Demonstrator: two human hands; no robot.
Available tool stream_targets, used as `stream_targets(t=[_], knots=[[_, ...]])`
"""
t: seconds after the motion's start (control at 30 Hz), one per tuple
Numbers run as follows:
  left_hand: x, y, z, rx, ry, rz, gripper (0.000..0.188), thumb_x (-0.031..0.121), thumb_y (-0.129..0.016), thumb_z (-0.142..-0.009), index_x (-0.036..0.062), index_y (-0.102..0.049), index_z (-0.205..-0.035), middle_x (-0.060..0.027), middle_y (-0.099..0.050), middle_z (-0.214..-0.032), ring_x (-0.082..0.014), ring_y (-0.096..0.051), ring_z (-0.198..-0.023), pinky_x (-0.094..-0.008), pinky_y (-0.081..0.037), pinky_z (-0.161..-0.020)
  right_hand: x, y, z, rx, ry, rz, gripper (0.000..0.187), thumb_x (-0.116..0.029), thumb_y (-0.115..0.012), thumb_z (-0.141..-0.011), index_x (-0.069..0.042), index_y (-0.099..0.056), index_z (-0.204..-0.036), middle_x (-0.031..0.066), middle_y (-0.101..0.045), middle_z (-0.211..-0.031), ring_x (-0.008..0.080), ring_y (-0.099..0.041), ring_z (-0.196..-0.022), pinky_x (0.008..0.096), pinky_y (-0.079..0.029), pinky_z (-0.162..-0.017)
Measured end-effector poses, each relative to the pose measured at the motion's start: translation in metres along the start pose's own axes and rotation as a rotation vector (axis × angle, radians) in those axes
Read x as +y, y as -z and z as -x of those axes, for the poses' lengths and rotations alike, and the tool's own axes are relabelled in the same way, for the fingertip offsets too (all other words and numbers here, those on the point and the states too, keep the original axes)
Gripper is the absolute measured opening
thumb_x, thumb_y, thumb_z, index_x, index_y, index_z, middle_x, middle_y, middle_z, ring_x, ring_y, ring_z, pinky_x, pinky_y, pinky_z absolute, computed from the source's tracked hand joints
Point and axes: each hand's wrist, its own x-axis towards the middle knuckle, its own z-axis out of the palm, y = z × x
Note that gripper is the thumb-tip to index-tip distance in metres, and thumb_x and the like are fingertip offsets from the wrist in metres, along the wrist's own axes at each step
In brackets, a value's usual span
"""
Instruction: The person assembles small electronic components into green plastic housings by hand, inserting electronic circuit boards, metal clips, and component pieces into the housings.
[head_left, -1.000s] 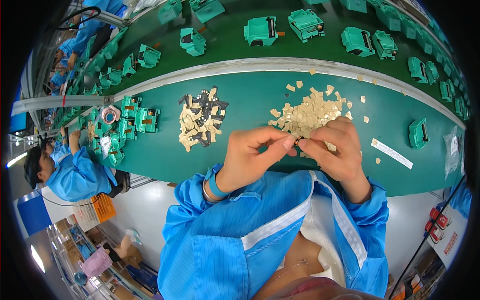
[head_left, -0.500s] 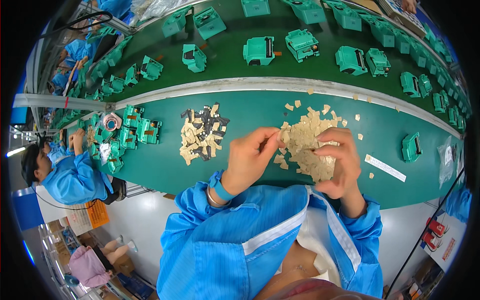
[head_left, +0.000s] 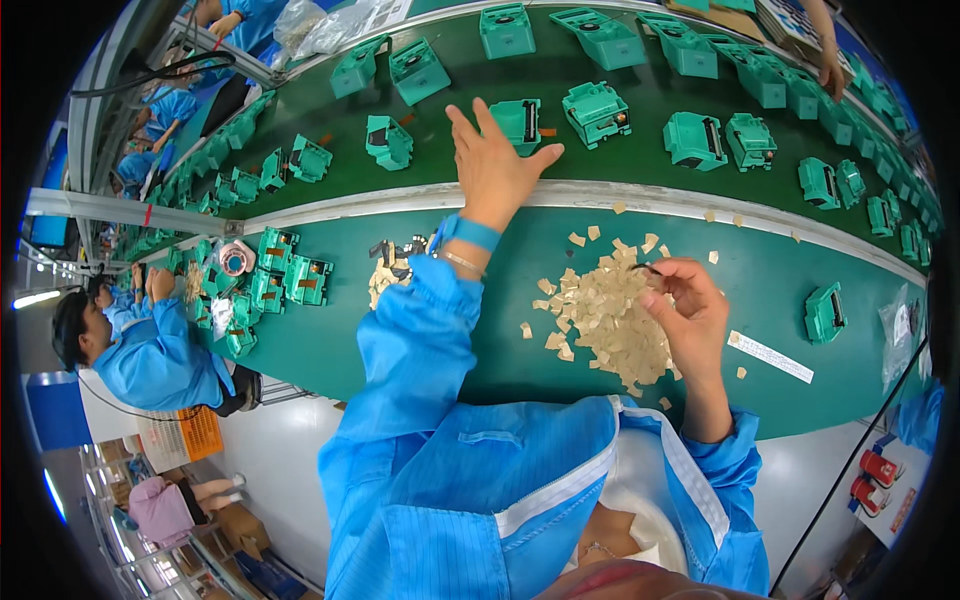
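Observation:
My left hand (head_left: 492,178) reaches across the metal rail with its fingers spread. It is beside a green plastic housing (head_left: 515,122) on the dark green conveyor belt (head_left: 350,190) and holds nothing. My right hand (head_left: 692,308) is raised at the right side of a loose heap of small beige pieces (head_left: 610,325). Its thumb and fingertips pinch a small dark strip (head_left: 646,268), whose kind I cannot make out. Behind my left sleeve, a second pile of beige and black pieces (head_left: 386,272) is partly hidden.
Several green housings (head_left: 290,275) cluster at the bench's left, near a seated person in blue (head_left: 165,340). A single housing (head_left: 825,313) stands at the right, past a white printed strip (head_left: 770,357). The metal rail (head_left: 640,197) divides bench from belt.
My left hand has left the beige heap and swung up and left over the belt, its fingers opening. My right hand has closed into a pinch with the dark strip showing.

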Motion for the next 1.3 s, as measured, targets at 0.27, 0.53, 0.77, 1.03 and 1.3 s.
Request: stream_targets(t=[0.27, 0.53, 0.77, 1.03, 1.3], knots=[[0.000, 0.040, -0.003, -0.293, 0.488, 1.124, 0.070, 0.033, -0.062, -0.081, -0.0041, -0.032, -0.133, -0.0198, -0.056, -0.115, -0.0306, -0.061, -0.093, -0.0364, -0.049, -0.077, -0.012, -0.001, 0.001, 0.027, 0.157, 0.250, 0.025, 0.002, -0.071, -0.071, -0.001, -0.063, -0.095, 0.0047, -0.062, -0.088, 0.0131, -0.056, -0.088, 0.0279, -0.043, -0.080], [0.036, 0.124, 0.090, -0.846, 0.636, 2.011, 0.066, 0.053, -0.025, -0.093, 0.0018, -0.036, -0.132, -0.0182, -0.054, -0.120, -0.0309, -0.062, -0.095, -0.0329, -0.054, -0.074, -0.026, -0.003, 0.015, -0.025, 0.343, 0.406, 0.018, 0.003, -0.071, -0.071, -0.002, -0.061, -0.085, 0.0072, -0.063, -0.088, 0.0145, -0.054, -0.091, 0.0289, -0.043, -0.081], [0.061, 0.132, 0.117, -0.708, 0.974, 2.085, 0.066, 0.053, -0.031, -0.093, 0.0021, -0.034, -0.135, -0.0166, -0.045, -0.132, -0.0359, -0.051, -0.114, -0.0387, -0.052, -0.083, -0.059, -0.019, 0.027, -0.071, 0.111, -0.129, 0.020, 0.009, -0.067, -0.073, 0.001, -0.056, -0.087, 0.0116, -0.062, -0.089, 0.0172, -0.057, -0.088, 0.0305, -0.045, -0.080], [0.046, 0.120, 0.134, -0.748, 0.756, 2.176, 0.075, 0.060, -0.039, -0.088, 0.0036, -0.033, -0.136, -0.0147, -0.044, -0.133, -0.0319, -0.050, -0.116, -0.0477, -0.045, -0.091, -0.071, -0.018, 0.029, 0.026, 0.107, -0.137, 0.017, 0.011, -0.065, -0.075, 0.001, -0.054, -0.083, 0.0121, -0.062, -0.086, 0.0148, -0.059, -0.080, 0.0261, -0.047, -0.072], [0.043, 0.136, 0.136, -0.685, 0.571, 1.936, 0.060, 0.008, -0.065, -0.073, -0.0050, -0.040, -0.126, -0.0154, -0.055, -0.120, -0.0249, -0.054, -0.110, -0.0409, -0.045, -0.094, -0.082, -0.028, 0.024, -0.044, -0.099, -0.251, 0.019, 0.010, -0.066, -0.076, 0.002, -0.053, -0.087, 0.0082, -0.060, -0.085, 0.0106, -0.058, -0.077, 0.0230, -0.048, -0.070]])
